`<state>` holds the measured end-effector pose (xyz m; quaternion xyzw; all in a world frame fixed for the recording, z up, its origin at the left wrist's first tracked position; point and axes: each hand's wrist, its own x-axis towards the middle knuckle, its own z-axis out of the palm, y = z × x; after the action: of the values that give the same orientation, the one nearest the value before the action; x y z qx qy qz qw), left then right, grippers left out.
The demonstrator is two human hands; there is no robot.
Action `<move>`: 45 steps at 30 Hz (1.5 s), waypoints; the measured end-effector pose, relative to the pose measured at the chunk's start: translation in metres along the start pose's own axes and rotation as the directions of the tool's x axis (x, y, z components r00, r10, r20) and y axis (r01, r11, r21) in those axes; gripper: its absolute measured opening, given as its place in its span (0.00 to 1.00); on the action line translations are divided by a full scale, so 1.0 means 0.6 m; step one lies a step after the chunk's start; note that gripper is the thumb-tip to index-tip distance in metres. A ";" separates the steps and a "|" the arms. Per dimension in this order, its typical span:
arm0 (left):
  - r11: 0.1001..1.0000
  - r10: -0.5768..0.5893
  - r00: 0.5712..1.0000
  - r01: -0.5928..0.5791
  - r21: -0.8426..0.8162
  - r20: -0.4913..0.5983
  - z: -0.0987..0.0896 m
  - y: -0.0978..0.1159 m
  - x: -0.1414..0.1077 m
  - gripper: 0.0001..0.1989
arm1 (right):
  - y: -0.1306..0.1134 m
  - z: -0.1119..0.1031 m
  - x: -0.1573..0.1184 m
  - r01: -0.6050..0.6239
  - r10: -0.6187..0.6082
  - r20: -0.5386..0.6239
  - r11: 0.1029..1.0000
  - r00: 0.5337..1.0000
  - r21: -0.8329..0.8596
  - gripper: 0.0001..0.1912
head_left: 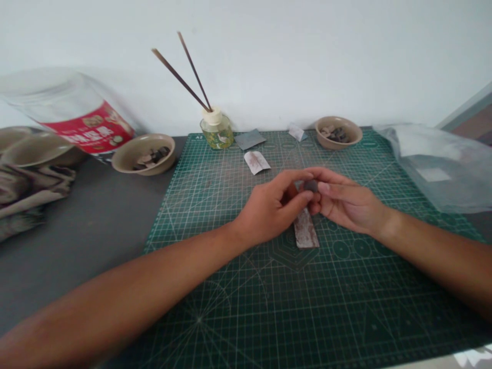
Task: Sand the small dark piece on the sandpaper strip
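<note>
Both hands meet over the green cutting mat [215,205], right of its middle. Between the fingertips is a small dark rounded piece [310,186]. My left hand [272,207] pinches it from the left with thumb and fingers. From the right, my right hand [342,200] holds the same piece, its thumb on the near edge. Just below the fingers a brown-stained paper strip [306,233] extends down over the mat; its upper end is hidden by the hands.
A curled stained paper [257,162], a grey sheet [250,139] and a small folded paper [297,131] lie farther back. Bowls of dark pieces stand left [144,154] and right [338,132]. Around them are a reed diffuser [216,129], large jar [88,123], cloth [34,189] and plastic bag [438,164].
</note>
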<state>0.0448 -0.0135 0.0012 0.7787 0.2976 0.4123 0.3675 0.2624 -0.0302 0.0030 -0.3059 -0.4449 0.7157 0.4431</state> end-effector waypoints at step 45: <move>0.808 -0.086 0.956 -0.098 0.580 0.281 -0.021 0.029 -0.054 0.25 | -0.011 0.001 -0.030 0.453 -0.325 0.440 -0.041 0.837 -0.891 0.08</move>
<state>0.0211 -0.0440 0.0068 0.9073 0.3501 0.1804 0.1472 0.2716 -0.0453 0.0101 -0.3461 -0.8900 0.0890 0.2832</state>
